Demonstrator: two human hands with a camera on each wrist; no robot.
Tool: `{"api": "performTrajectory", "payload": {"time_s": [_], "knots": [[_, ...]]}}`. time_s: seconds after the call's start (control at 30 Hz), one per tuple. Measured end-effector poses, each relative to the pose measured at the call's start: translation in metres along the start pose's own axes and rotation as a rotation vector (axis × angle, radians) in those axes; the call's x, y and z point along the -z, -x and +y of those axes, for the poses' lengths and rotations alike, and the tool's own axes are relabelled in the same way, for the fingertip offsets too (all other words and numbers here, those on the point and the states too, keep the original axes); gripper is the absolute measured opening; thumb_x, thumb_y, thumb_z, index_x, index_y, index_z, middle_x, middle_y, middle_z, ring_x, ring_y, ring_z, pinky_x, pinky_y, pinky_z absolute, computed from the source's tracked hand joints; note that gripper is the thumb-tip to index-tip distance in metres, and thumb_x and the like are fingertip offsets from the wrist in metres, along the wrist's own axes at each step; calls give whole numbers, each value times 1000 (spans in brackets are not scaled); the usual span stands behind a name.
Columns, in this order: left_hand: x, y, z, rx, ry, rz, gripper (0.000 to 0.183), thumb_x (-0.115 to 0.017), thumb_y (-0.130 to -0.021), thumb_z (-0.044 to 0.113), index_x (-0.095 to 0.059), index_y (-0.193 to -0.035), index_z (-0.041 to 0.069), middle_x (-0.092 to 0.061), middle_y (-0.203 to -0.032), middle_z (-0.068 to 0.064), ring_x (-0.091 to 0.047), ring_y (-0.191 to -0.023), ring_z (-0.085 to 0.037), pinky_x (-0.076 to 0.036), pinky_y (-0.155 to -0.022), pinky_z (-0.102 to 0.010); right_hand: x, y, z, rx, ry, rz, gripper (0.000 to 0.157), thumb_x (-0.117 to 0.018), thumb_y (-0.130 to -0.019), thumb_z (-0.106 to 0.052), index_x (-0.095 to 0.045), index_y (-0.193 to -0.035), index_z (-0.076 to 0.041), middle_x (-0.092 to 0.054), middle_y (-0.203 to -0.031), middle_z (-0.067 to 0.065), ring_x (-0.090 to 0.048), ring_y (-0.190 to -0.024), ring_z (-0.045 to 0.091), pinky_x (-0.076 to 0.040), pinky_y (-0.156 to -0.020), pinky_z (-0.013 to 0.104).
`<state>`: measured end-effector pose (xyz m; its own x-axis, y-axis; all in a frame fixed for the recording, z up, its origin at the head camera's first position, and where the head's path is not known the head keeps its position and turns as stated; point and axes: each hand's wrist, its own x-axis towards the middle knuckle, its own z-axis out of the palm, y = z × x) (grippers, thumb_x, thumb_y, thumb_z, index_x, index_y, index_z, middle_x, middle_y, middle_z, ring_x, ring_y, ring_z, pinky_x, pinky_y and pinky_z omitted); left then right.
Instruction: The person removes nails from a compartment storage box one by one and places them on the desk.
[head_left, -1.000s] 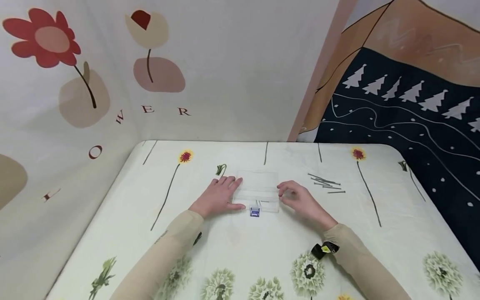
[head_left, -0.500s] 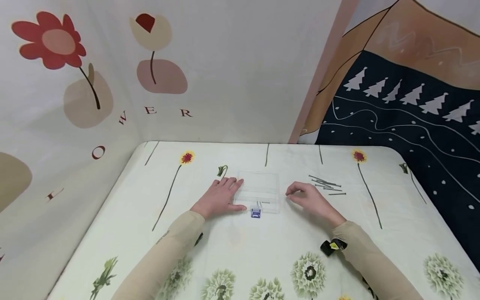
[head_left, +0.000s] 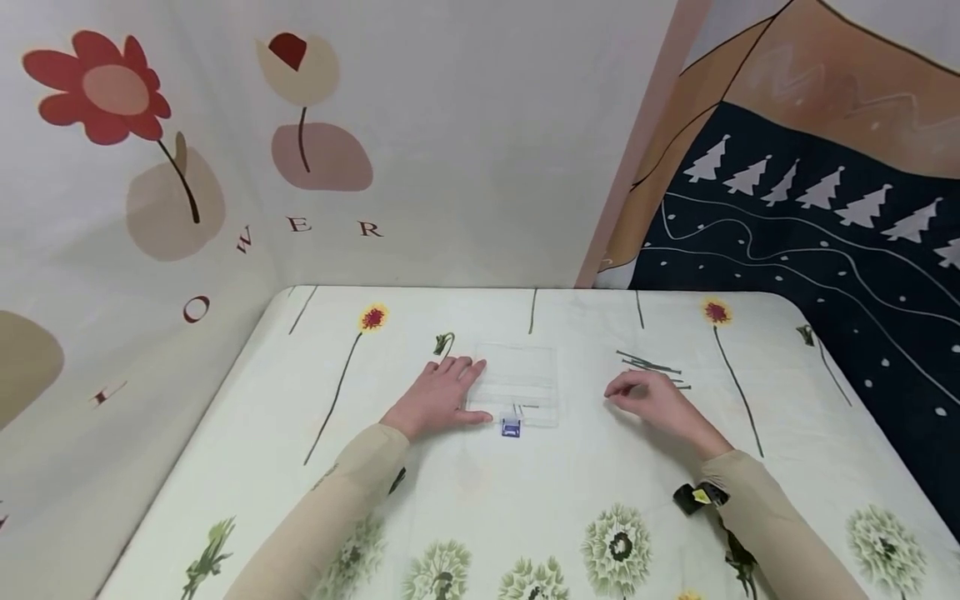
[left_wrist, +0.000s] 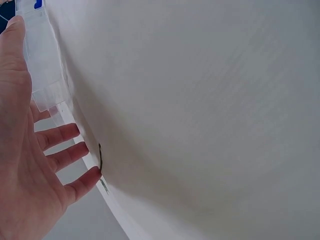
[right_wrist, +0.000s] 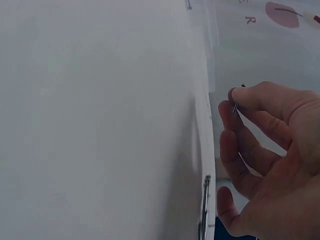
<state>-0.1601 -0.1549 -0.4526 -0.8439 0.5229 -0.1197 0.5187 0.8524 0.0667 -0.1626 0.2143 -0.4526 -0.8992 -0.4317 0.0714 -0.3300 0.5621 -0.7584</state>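
Observation:
A clear plastic box (head_left: 517,367) with a blue clasp (head_left: 511,428) lies at the middle of the table, a few thin nails (head_left: 528,407) showing in its near part. Against its left side rests my left hand (head_left: 438,395), fingers spread and thumb by the near edge. The left wrist view shows those fingers nearly straight beside the plastic. My right hand (head_left: 660,407) is to the right of the box, just in front of loose nails (head_left: 648,363). In the right wrist view its thumb and forefinger pinch a thin metal nail (right_wrist: 235,108), mostly hidden by the fingers.
A white flower-printed cloth (head_left: 450,508) covers the table. Behind it hangs a pale curtain (head_left: 465,167) with printed flowers and letters. A dark cloth with white trees (head_left: 795,225) hangs at the right.
My right hand has moved right, from the box's right edge to the front of the loose nails, now partly covering them. The left hand and the box stay in place.

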Motion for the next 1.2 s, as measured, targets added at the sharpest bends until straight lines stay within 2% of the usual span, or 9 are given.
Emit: {"api": "performTrajectory", "payload": {"time_s": [0.13,0.53,0.77,1.03,1.2], "knots": [[-1,-1,0,4,-9,-2,94,-47,-85,74,-29,-153,11,-38,-145,-13,-36,-132,-31,-29,-104,-53,10,8,10,-42,11,14,10,-68,-89,-5,-74,-95,-9,-67,-93,0,-58,-84,15,-47,-75,30],[-1,0,-1,8,-10,3,94,-48,-85,74,-29,-153,12,-39,-145,-12,-36,-132,-31,-29,-104,-53,40,24,28,-134,19,25,12,-68,-90,-7,-73,-100,-4,-69,-101,11,-65,-90,20,-50,-76,28],[-2,0,0,8,8,9,93,-49,-85,73,-30,-152,12,-39,-145,-13,-36,-132,-31,-29,-104,-54,48,20,34,-136,35,38,13,-67,-91,-7,-73,-102,-2,-69,-103,14,-65,-90,19,-50,-74,27],[-2,0,1,12,9,3,93,-49,-85,73,-29,-152,12,-38,-146,-13,-35,-132,-31,-29,-104,-54,49,11,36,-131,84,32,13,-65,-91,-5,-72,-101,-3,-67,-104,14,-63,-93,26,-50,-76,30],[-1,0,0,11,1,-2,93,-48,-85,73,-29,-153,12,-38,-146,-13,-35,-132,-31,-29,-104,-53,49,8,35,-128,71,36,13,-66,-91,-6,-73,-101,-2,-67,-106,16,-64,-94,28,-50,-74,29]]}}
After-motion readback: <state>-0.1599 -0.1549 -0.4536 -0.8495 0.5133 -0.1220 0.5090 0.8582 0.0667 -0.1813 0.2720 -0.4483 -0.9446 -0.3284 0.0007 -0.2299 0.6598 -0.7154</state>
